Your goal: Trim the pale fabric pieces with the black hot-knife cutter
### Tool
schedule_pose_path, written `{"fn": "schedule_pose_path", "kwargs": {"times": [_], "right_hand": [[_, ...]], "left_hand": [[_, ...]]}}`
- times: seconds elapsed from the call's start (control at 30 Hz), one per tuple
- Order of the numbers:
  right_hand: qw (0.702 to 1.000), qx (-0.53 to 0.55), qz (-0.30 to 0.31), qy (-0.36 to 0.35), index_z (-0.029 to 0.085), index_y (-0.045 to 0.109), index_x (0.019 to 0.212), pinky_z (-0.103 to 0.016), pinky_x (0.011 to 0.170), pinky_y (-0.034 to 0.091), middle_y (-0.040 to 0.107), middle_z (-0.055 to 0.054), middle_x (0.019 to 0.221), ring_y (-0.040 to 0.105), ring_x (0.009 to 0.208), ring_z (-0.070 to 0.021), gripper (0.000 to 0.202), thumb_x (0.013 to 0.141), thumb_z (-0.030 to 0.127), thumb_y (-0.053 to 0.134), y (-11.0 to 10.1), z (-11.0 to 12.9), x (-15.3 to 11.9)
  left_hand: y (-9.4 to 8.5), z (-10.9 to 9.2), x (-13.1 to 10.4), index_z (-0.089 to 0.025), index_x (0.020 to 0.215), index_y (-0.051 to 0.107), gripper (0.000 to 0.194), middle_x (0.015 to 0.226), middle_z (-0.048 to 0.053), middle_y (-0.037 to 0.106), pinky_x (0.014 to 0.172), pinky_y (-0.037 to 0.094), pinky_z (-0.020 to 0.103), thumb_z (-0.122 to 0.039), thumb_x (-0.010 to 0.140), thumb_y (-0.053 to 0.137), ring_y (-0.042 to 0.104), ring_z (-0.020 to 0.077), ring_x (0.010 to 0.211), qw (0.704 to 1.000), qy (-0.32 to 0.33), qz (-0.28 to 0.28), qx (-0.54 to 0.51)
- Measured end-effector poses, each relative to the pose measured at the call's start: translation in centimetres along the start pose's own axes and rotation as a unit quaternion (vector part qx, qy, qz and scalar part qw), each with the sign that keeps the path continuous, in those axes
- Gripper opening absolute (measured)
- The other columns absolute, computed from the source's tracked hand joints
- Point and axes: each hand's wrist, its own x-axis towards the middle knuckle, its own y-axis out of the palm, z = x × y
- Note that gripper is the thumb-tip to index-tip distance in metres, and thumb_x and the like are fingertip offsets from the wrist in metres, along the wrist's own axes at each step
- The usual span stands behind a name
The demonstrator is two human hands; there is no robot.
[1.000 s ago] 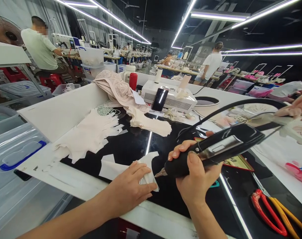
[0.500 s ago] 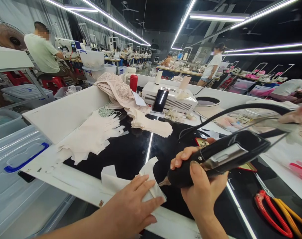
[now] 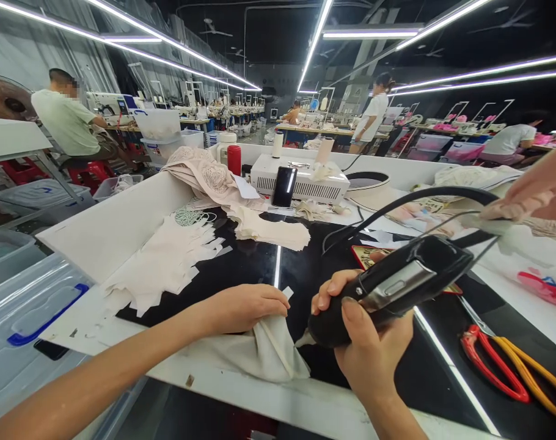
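Observation:
Fingers bent down, my left hand [image 3: 245, 305] pinches the top of a folded cream fabric piece [image 3: 275, 351] near the table's front edge. My right hand [image 3: 369, 342] is wrapped round a black handheld power tool [image 3: 397, 287] with a metal lever and a thick cable at its back. The tool's narrow tip points left, close beside the fabric's right edge; whether they touch I cannot tell. Left of my hands lies a fanned stack of cream fabric pieces [image 3: 163, 263]. A second stack of cream pieces [image 3: 271, 229] lies farther back on the black tabletop [image 3: 324, 244].
Another person's hand [image 3: 511, 208] reaches in at right by the cable. Scissors [image 3: 493, 360] with red and orange handles lie at right. Behind stand a phone [image 3: 285, 186], a white vented box [image 3: 300, 177] and a red-capped bottle [image 3: 234, 160]. A white side panel [image 3: 117, 220] borders the left.
My left hand has gone from lying flat on the fabric to pinching it higher up, and the fabric has bunched into a raised fold. My right hand still holds the tool.

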Motion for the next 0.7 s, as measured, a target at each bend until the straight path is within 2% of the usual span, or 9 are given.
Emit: {"fn": "schedule_pose_path", "kwargs": {"times": [0.13, 0.3, 0.5, 0.57, 0.7], "right_hand": [[1.0, 0.01, 0.004, -0.004, 0.029, 0.055, 0.122, -0.032, 0.055, 0.058, 0.068, 0.003, 0.084, 0.065, 0.062, -0.0151, 0.039, 0.09, 0.028, 0.078, 0.1, 0.0, -0.1], [1.0, 0.018, 0.01, -0.011, 0.029, 0.056, 0.123, -0.033, 0.057, 0.059, 0.069, 0.003, 0.086, 0.066, 0.062, -0.0148, 0.039, 0.091, 0.026, 0.078, 0.1, 0.1, -0.2], [1.0, 0.025, 0.005, -0.011, 0.029, 0.055, 0.125, -0.033, 0.057, 0.059, 0.069, 0.003, 0.086, 0.066, 0.062, -0.015, 0.042, 0.091, 0.025, 0.078, 0.2, 0.3, -0.3], [1.0, 0.024, 0.002, -0.013, 0.028, 0.056, 0.122, -0.032, 0.056, 0.059, 0.068, 0.002, 0.086, 0.066, 0.061, -0.0149, 0.039, 0.09, 0.025, 0.079, 0.3, 0.3, -0.3], [1.0, 0.005, -0.006, -0.02, 0.023, 0.061, 0.101, -0.03, 0.051, 0.057, 0.067, 0.0, 0.083, 0.064, 0.06, -0.014, 0.024, 0.089, 0.03, 0.08, 0.6, 0.4, -0.3]], "left_hand": [[-0.4, 0.9, -0.5, -0.016, 0.12, 0.071, 0.05, 0.129, 0.008, 0.073, 0.108, 0.056, 0.031, 0.013, 0.086, 0.048, 0.068, 0.0182, 0.124, 0.999, 0.025, 0.019, -0.011], [-0.7, 1.6, -1.1, -0.016, 0.127, 0.071, 0.055, 0.13, 0.011, 0.073, 0.107, 0.057, 0.032, 0.013, 0.087, 0.046, 0.068, 0.0185, 0.125, 0.999, 0.049, 0.014, -0.005], [-1.1, 1.5, -1.3, -0.015, 0.13, 0.069, 0.053, 0.133, 0.01, 0.072, 0.106, 0.056, 0.03, 0.011, 0.089, 0.048, 0.067, 0.0203, 0.126, 0.998, 0.052, 0.028, 0.025], [-1.4, 1.2, -1.3, -0.015, 0.131, 0.067, 0.052, 0.134, 0.01, 0.071, 0.106, 0.056, 0.03, 0.01, 0.09, 0.048, 0.067, 0.0207, 0.126, 0.996, 0.053, 0.042, 0.053], [-1.9, 0.4, -1.5, -0.016, 0.133, 0.063, 0.048, 0.134, 0.01, 0.07, 0.103, 0.057, 0.028, 0.007, 0.093, 0.05, 0.067, 0.0206, 0.127, 0.989, 0.058, 0.072, 0.117]]}}
